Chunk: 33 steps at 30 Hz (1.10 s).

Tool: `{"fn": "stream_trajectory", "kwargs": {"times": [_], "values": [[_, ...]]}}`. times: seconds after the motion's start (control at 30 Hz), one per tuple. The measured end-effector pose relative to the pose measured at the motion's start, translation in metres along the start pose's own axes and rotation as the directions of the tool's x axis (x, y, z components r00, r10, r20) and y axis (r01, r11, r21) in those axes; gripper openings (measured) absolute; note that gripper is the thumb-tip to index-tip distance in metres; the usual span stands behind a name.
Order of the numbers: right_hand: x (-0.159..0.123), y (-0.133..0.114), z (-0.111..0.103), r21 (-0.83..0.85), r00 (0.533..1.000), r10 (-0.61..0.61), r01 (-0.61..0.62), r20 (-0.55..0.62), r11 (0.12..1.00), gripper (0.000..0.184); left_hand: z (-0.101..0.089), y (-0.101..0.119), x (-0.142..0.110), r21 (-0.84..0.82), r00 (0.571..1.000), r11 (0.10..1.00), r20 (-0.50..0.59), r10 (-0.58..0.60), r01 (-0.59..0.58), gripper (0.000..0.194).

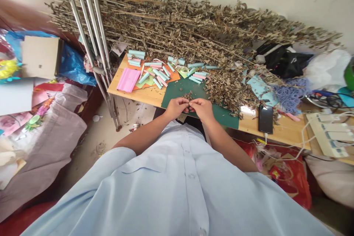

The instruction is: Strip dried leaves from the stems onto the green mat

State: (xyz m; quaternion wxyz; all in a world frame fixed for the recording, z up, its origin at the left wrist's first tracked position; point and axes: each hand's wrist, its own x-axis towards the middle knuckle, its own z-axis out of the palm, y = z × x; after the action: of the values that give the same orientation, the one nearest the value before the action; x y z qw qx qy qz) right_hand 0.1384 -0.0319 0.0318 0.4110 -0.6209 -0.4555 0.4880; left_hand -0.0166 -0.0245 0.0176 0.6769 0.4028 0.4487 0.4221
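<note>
Our left hand [174, 108] and right hand [202, 110] pinch dried sprig [188, 96], fingers narrow, above green cutting mat [177, 90] on bench [143, 96]. Many paper rolls [156, 75] lie made; big heap of dried stems [177, 29] remains.

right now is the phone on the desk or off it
On it: the phone lies flat on the wooden desk, just right of the green mat.

On the desk [279, 132], a cutting mat [182, 92] lies in front of a mass of dried leafy stems [177, 25], with rolled paper strips [159, 75] behind and left of it, a smartphone [266, 118] to its right, and metal poles [91, 33] standing beside the desk's left end.
</note>
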Motion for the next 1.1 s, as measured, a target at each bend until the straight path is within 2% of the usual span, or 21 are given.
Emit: {"fn": "stream_trajectory", "kwargs": {"times": [0.23, 0.4, 0.5, 0.63, 0.8, 0.93, 1.1], "values": [[0.0, 0.005, 0.004, -0.106, 0.996, -0.074, 0.069, -0.04, 0.992, 0.005, -0.001, 0.004, 0.0, 0.031, 0.999, 0.998, -0.018, -0.046, 0.047, 0.012], [0.001, 0.005, 0.011, 0.197, 0.995, 0.072, -0.057, -0.073, 0.979, 0.01, -0.005, 0.003, 0.003, -0.114, 0.999, 0.992, 0.027, -0.047, 0.05, 0.017], [0.001, 0.003, 0.012, 0.248, 0.993, 0.076, -0.052, -0.089, 0.967, 0.013, -0.008, 0.002, 0.004, -0.167, 0.997, 0.985, 0.065, -0.029, 0.039, 0.027], [-0.002, -0.002, 0.008, 0.154, 1.0, -0.016, 0.018, -0.018, 0.988, 0.015, -0.009, 0.003, 0.003, -0.218, 0.994, 0.975, 0.107, -0.005, 0.028, 0.038], [-0.004, -0.003, 0.001, 0.029, 0.995, -0.095, 0.095, 0.03, 0.995, 0.026, -0.006, 0.005, 0.002, -0.176, 0.998, 0.983, 0.056, -0.032, 0.041, 0.034], [-0.005, -0.003, -0.001, -0.073, 0.991, -0.129, 0.13, 0.022, 0.989, 0.022, -0.003, 0.005, 0.002, -0.167, 0.998, 0.985, 0.041, -0.047, 0.053, 0.03], [-0.007, -0.006, 0.003, -0.278, 0.981, -0.193, 0.177, -0.03, 0.944, 0.014, -0.004, 0.005, 0.002, -0.094, 0.996, 0.992, 0.035, -0.078, 0.081, 0.026]]}}
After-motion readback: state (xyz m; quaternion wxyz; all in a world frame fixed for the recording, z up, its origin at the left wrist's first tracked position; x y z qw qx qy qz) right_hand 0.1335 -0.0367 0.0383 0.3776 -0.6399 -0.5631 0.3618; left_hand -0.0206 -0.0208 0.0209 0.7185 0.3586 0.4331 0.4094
